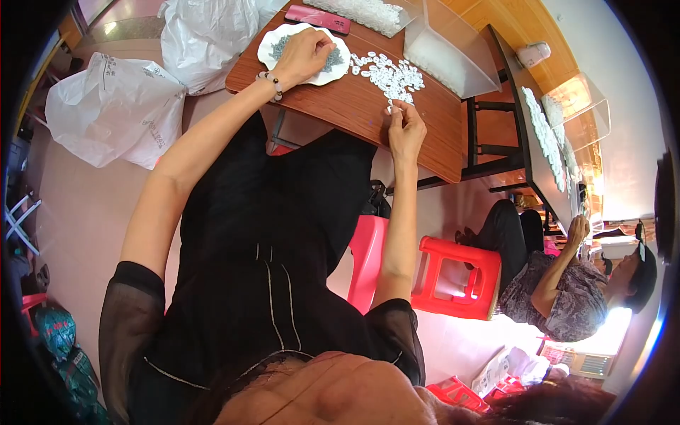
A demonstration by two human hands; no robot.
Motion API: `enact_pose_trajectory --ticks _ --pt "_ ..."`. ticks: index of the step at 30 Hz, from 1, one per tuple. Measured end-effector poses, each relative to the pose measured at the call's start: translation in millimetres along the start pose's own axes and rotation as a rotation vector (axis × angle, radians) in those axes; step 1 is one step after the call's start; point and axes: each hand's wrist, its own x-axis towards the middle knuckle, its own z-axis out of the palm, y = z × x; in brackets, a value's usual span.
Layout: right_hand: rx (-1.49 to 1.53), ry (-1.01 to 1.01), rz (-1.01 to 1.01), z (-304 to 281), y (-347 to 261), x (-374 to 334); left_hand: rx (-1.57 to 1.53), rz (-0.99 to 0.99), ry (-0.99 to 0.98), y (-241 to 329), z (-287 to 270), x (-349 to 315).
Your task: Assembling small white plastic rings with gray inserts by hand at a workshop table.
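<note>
My left hand (304, 57), with a beaded bracelet at the wrist, is over a white scalloped plate (340, 73) of small grey pieces (280, 47). Its fingers are bent together and closed; anything between them is hidden. At the near side of a loose pile of small white plastic pieces (397, 78), my right hand (407, 133) pinches one small white piece (394, 108) between thumb and fingertips. The two hands are apart, both at the brown wooden table (340, 106).
A clear bin (453, 60) of white pieces and a pink case (317, 19) stand at the table's far side. White sacks (117, 106) are on the left. To the right, another person (559, 290) works at a second table, near a red stool (460, 280).
</note>
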Motion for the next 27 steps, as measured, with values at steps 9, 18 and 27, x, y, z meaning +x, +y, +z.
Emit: enact_pose_trajectory --ticks 9,18,27 --pt "0.002 0.006 -0.008 1 12 16 0.001 -0.049 -0.007 -13 1 4" --pt "-0.117 -0.207 -0.454 73 29 121 0.07 -0.105 -0.052 -18 -3 3" --pt "0.091 -0.583 -0.077 87 48 131 -0.025 -0.115 -0.048 -21 -7 -1"
